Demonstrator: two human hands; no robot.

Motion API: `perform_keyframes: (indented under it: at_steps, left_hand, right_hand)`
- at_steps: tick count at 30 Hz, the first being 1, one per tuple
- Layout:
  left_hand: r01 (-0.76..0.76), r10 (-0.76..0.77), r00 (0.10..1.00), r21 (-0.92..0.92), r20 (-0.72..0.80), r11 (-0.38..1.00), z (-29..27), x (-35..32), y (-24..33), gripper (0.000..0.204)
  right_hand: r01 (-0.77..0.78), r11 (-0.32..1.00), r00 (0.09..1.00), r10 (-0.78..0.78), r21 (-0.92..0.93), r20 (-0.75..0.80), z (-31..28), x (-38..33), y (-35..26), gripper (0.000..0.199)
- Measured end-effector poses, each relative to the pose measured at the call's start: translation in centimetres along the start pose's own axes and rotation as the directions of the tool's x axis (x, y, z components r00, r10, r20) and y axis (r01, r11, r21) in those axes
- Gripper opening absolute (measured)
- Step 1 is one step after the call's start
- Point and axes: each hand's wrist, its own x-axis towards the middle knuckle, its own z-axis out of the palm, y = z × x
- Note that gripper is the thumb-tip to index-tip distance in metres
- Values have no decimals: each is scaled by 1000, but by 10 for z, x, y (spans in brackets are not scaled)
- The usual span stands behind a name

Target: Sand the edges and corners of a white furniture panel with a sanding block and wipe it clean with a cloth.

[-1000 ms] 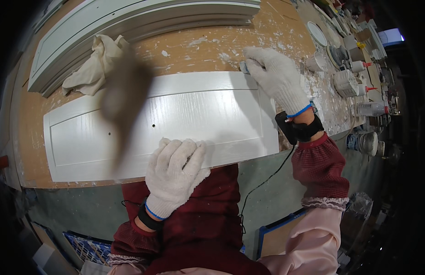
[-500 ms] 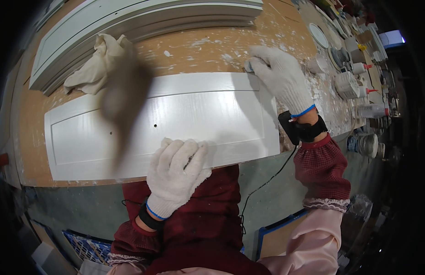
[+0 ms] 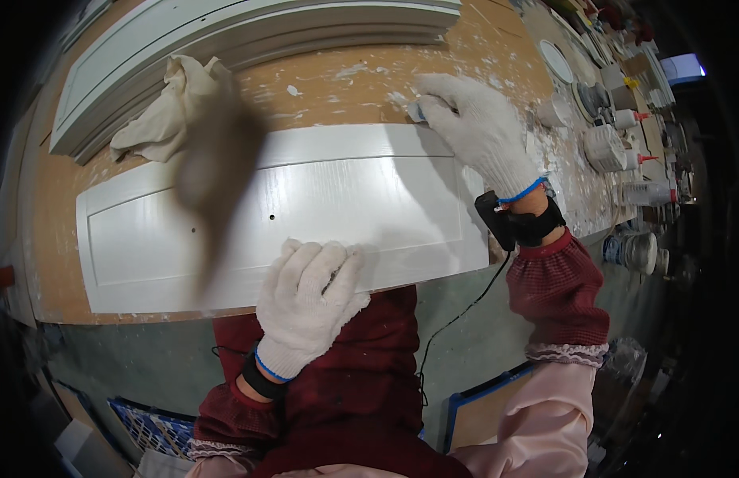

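A white painted cabinet door panel (image 3: pixel 226 223) lies flat on the paint-spattered workbench (image 3: pixel 321 88). My left hand (image 3: pixel 309 307), in a white knit glove, rests palm down on the panel's near edge, fingers spread. My right hand (image 3: pixel 481 131), also gloved, is closed on a small pale block (image 3: pixel 417 111) at the panel's far right corner. A black strap with a cable sits on my right wrist. A dark blurred smear hangs over the panel's left part.
A crumpled cream rag (image 3: pixel 174 103) lies left of centre. A larger white framed door (image 3: pixel 250 40) lies across the back. Paint tubs, lids and bottles (image 3: pixel 616 135) crowd the bench's right end. A blue crate (image 3: pixel 150 426) stands on the floor.
My right hand with the block has slid slightly left along the panel's far edge. My left hand stays put.
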Motion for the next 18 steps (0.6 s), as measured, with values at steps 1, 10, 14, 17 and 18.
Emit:
perform_keyframes:
  at_steps: [1, 10, 14, 17, 18]
  left_hand:
    - [-5, 5, 1000, 19, -15, 1000, 0, 0, 0, 51]
    - [3, -3, 1000, -5, 2, 1000, 1, -2, -1, 51]
    - [19, -20, 1000, 14, 14, 1000, -3, 0, 0, 52]
    - [6, -6, 1000, -32, -4, 999, 1, -2, -1, 53]
    - [7, -7, 1000, -32, -3, 999, 1, -1, -1, 53]
  right_hand:
    - [24, 999, 1000, -24, 32, 0, 2, 2, -3, 24]
    - [-33, 999, 998, 32, 9, 47, -2, -1, -2, 25]
    - [-36, 998, 994, 29, 60, 104, 0, 5, -12, 24]
    - [-37, 997, 998, 34, 63, 53, 4, 3, -8, 24]
    - [-37, 997, 998, 33, 64, 54, 3, 4, -8, 24]
